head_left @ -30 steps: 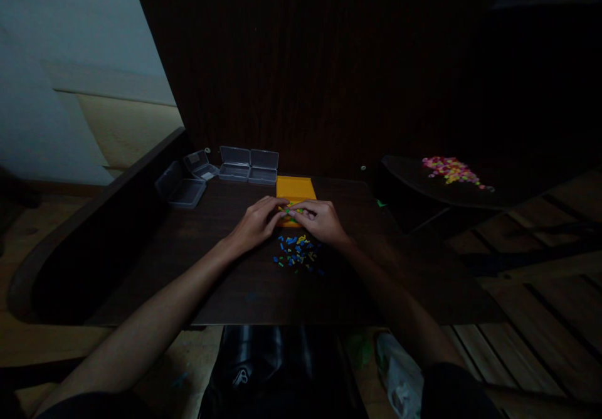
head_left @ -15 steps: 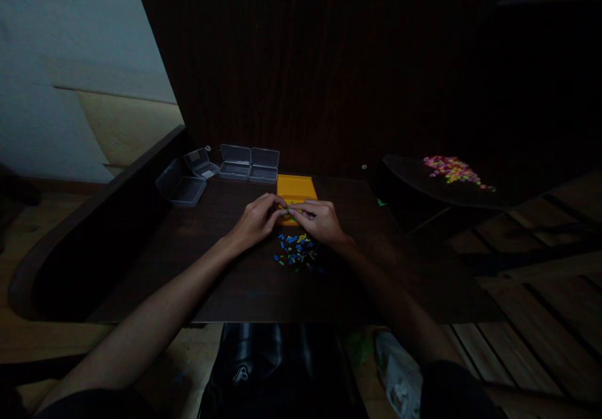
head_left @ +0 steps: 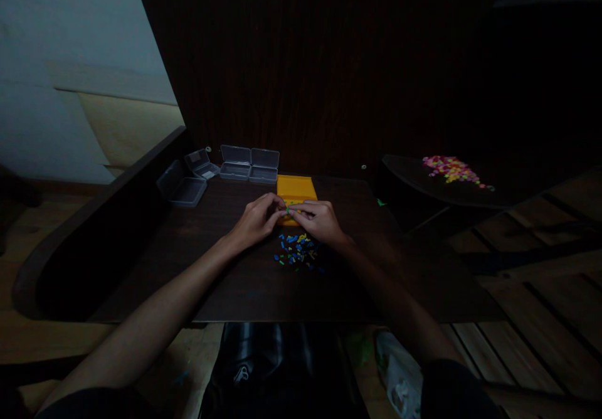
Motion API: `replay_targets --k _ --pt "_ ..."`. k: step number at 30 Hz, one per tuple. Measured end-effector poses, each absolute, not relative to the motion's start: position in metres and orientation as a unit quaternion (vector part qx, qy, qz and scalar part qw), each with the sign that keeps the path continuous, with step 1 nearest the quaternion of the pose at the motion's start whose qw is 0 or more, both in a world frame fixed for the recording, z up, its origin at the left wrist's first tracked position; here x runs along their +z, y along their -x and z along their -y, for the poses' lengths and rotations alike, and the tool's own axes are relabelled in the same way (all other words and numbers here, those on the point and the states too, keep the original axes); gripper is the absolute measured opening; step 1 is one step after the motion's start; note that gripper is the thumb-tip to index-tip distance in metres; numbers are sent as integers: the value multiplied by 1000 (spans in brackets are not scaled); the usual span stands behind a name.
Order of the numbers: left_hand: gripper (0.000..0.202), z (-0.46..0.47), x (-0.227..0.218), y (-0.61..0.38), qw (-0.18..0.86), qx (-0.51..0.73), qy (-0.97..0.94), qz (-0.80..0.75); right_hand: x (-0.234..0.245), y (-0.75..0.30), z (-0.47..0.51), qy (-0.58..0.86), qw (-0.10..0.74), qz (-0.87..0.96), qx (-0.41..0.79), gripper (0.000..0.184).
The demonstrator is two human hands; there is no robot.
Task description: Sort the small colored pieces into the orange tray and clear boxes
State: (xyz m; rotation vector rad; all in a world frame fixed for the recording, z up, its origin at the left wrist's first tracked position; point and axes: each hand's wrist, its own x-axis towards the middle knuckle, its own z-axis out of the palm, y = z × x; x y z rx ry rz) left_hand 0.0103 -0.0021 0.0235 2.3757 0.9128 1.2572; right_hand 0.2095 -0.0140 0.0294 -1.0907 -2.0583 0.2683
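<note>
Dim room: dark wood panel, pale wall, plank floor.

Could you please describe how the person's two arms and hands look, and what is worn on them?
Both arms are bare from the wrist to above the elbow. The left hand and the right hand wear no gloves. No watch, bracelet or ring shows, though the light is dim. At the bottom edge a dark short sleeve covers each upper arm: the left sleeve and the right sleeve. No markings show on them.
</note>
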Motion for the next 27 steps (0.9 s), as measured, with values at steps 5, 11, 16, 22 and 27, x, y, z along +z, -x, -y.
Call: replay_targets --k 5,11,16,22,27 --pt "9 2 24 -10 153 439 -828 -314 29 -210 14 424 390 811 101 21" --pt "10 1 23 -11 154 436 -829 -315 30 -209 15 435 389 805 109 22" --pt "7 -3 22 -8 125 424 -831 -338 29 -215 6 463 371 798 106 20" --pt "11 -9 23 -2 62 324 -876 -353 28 -227 -21 524 277 797 120 20" --pt "14 -6 23 -1 71 235 -902 -356 26 -220 -41 521 211 819 116 18"
